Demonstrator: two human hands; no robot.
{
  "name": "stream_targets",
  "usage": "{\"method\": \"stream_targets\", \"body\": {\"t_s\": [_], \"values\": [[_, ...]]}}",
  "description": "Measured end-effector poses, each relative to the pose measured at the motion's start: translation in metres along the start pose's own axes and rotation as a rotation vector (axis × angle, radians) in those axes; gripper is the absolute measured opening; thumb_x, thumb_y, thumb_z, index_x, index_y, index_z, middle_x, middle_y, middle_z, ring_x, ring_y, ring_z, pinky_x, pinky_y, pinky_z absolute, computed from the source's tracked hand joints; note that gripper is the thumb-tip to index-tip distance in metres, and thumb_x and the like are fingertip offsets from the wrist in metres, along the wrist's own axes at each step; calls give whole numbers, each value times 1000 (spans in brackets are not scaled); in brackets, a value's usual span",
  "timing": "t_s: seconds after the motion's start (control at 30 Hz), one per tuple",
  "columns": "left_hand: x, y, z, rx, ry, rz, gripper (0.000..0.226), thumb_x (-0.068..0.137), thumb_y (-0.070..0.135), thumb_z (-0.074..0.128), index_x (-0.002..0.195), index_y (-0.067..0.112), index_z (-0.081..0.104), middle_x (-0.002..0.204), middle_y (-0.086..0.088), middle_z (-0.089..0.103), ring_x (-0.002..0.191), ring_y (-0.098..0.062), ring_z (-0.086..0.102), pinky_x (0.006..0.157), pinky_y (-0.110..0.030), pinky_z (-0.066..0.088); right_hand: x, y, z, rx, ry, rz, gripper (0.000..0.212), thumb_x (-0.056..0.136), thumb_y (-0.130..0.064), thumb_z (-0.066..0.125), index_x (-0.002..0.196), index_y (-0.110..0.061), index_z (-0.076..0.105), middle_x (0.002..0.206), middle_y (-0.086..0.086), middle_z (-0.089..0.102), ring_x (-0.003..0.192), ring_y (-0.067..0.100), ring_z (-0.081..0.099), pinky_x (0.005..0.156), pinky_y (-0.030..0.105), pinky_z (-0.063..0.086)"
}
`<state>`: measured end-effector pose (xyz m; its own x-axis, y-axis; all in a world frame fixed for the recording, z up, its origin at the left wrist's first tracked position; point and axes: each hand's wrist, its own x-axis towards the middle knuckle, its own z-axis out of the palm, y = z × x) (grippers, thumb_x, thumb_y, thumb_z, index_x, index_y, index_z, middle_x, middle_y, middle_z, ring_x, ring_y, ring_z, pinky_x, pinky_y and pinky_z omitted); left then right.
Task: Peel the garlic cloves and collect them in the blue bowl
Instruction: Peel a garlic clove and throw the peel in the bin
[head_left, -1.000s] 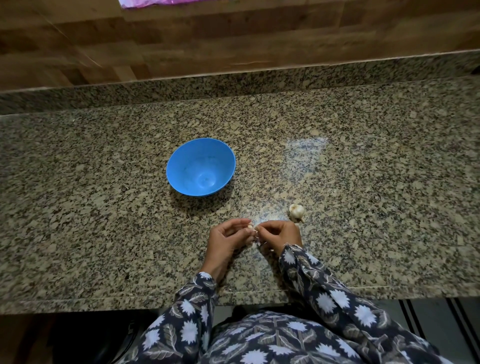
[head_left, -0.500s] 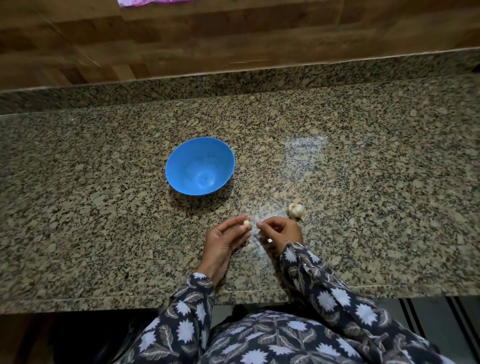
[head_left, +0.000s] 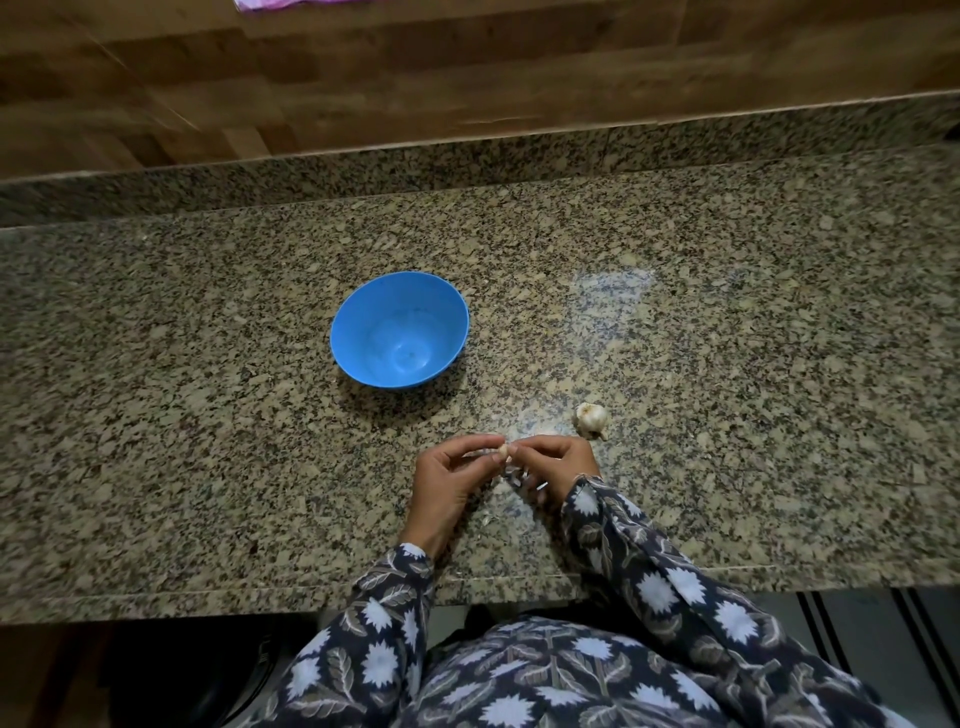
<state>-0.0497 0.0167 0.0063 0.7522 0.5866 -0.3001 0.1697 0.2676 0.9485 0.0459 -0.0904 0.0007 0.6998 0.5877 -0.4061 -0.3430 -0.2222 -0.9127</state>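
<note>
The left hand (head_left: 445, 480) pinches a small pale garlic clove (head_left: 503, 450), and the right hand (head_left: 551, 461), fingers curled, pinches the same clove just above the speckled granite desk (head_left: 208, 415). Near the right hand lies a white garlic bulb (head_left: 591, 418). The round blue plastic bowl (head_left: 363, 322) beyond looks empty, so the task seems barely begun; no writing is readable.

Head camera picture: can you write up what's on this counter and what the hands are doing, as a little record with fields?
Surface: granite counter
Bowl: blue bowl, upright, no cloves visible inside
Hands: left hand pinches a garlic clove; right hand pinches the same clove from the other side
Spare garlic: garlic bulb on the counter, right of the hands, apart from them
Scraps: what look like peel bits beneath the right hand
</note>
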Motion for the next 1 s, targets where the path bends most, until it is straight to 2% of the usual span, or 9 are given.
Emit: {"method": "stream_targets", "body": {"t_s": [0.07,0.27,0.47,0.57,0.67,0.8,0.93,1.0], "values": [[0,-1,-2,5,6,1,22,76,-2,72,98,-3,70,98,-11,72,92,-24,69,75,-26,56,0,-3,-1,19,-20,14,12,79,-10,69,70,-17,72,59,0,66,40,6,53,38,14,38],[-2,0,-3,-57,-17,-8,21,75,-5,70,96,-4,70,101,-16,71,91,-26,68,74,-27,57,-3,-3,-2,55,-32,78,14,82,-7,65,71,-13,71,46,2,55,34,11,44,35,17,37],[-4,0,-4,-283,-9,-128,23,74,-6,66,96,-3,69,101,-18,70,87,-25,69,72,-26,58,-3,-6,2,100,-34,146,18,87,-5,58,73,-10,68,46,0,56,36,8,48,36,17,41],[-5,0,-4,-403,13,-184,26,71,-5,65,97,-2,68,95,-15,72,82,-22,70,68,-24,58,-4,-8,5,117,-39,160,20,89,-3,55,73,-9,66,54,4,57,38,7,51,36,17,44],[-5,-2,-4,-478,50,-206,22,78,-9,60,98,-2,67,93,-16,72,80,-21,70,69,-24,58,-4,-11,4,152,-16,194,15,89,-6,54,77,-7,63,68,7,58,48,11,55,38,20,47],[-5,-2,-5,-469,68,-185,22,78,-10,60,97,-2,67,93,-15,72,82,-21,70,73,-25,58,-4,-11,1,184,-5,207,18,88,-22,60,81,-6,61,75,7,58,54,15,59,40,24,50],[-5,-1,-6,-428,55,-156,24,76,-8,63,99,-2,66,97,-16,71,87,-23,69,75,-27,58,-7,-8,1,176,-36,155,8,82,-9,65,80,-4,60,72,9,60,46,11,60,39,21,50],[-4,1,-12,-400,109,-127,24,76,-7,64,100,-1,67,97,-15,71,86,-23,69,75,-28,58,-8,-9,1,189,-16,153,5,81,-5,65,80,-2,61,70,11,61,43,11,60,39,20,50]]}}
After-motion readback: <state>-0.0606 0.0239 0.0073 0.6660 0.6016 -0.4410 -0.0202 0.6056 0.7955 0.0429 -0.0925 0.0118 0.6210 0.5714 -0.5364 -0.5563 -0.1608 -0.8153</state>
